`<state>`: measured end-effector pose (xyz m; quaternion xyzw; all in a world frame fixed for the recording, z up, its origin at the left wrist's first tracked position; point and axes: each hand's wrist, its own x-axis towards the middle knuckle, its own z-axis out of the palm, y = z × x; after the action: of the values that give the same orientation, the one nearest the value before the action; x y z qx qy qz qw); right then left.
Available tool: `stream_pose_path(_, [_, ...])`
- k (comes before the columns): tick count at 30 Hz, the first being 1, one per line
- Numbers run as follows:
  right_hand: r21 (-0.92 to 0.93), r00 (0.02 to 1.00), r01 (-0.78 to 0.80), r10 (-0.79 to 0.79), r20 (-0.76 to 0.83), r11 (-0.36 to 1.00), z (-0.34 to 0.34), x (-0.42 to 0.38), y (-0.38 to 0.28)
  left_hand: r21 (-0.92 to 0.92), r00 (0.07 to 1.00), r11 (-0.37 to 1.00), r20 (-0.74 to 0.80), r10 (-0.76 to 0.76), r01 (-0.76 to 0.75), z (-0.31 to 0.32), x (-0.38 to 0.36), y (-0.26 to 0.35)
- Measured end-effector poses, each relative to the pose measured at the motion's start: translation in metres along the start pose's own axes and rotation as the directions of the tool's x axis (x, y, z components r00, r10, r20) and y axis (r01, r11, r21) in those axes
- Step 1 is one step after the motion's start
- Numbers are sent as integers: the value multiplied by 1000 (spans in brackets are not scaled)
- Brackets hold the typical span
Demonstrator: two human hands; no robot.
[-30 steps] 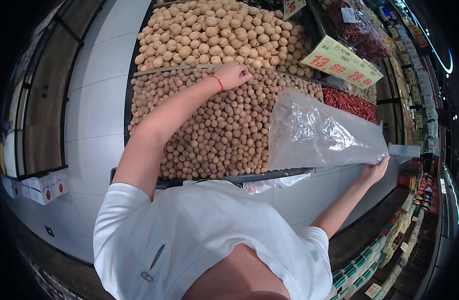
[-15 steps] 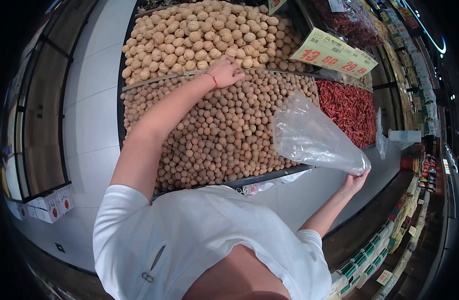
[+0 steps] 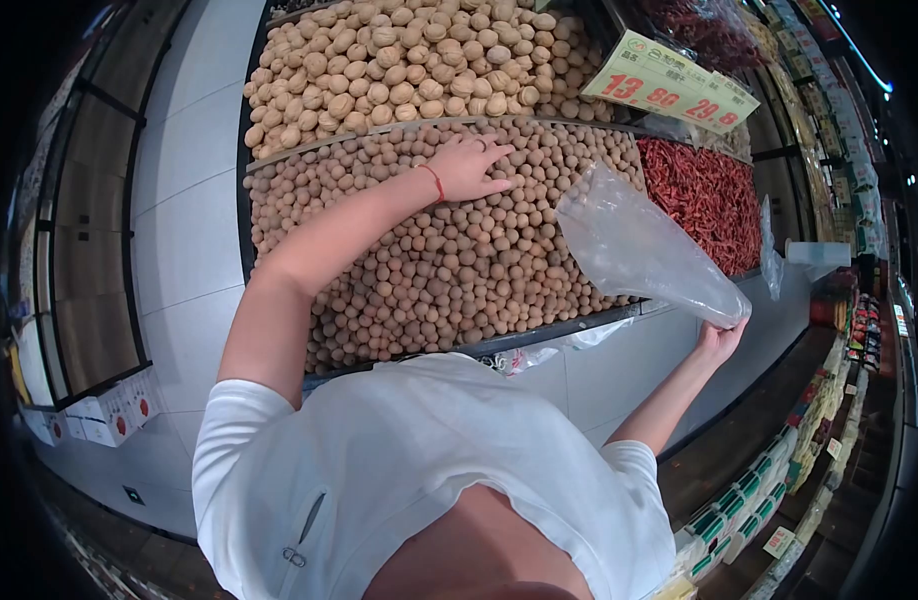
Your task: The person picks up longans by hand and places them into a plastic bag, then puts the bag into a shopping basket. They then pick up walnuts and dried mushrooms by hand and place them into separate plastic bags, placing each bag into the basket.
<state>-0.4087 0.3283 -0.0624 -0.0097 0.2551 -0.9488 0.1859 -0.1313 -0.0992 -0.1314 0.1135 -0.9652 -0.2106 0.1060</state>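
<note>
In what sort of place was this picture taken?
Probably a supermarket or grocery shop: small round brown goods are heaped loose in an open display, a price sign stands beyond them, and packaged goods line shelves nearby.

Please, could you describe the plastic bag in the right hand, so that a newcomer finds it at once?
Find the wide heap of small round brown balls and go to its right end, beside the red heap. There the right hand grips the plastic bag by its narrow lower end. Unlike the heaps, it is pale, shiny film.

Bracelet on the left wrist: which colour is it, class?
The bracelet is red; head view.
</note>
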Motion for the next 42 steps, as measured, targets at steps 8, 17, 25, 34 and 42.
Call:
stream_pose_path(8, [-34, 995, 86, -88, -50, 996, 5, -4, -7, 224, 998, 973, -4, 61, -58, 16, -16, 27])
stream_pose_path(17, [58, 984, -24, 13, 179, 998, 17, -21, -16, 258, 997, 964, -23, 78, -70, 29, -42, 59])
stream_pose_path(25, [60, 946, -55, 33, 322, 997, 35, -42, -20, 254, 991, 964, -86, 102, -77, 29, -66, 74])
stream_pose_path(34, [-15, 969, 170, -164, 186, 985, 30, -16, -78, 279, 996, 957, -6, 87, -82, 44, -79, 88])
stream_pose_path(42, [32, 939, 8, -19, 343, 999, 56, -12, -103, 275, 997, 960, 68, 36, -53, 42, -69, 96])
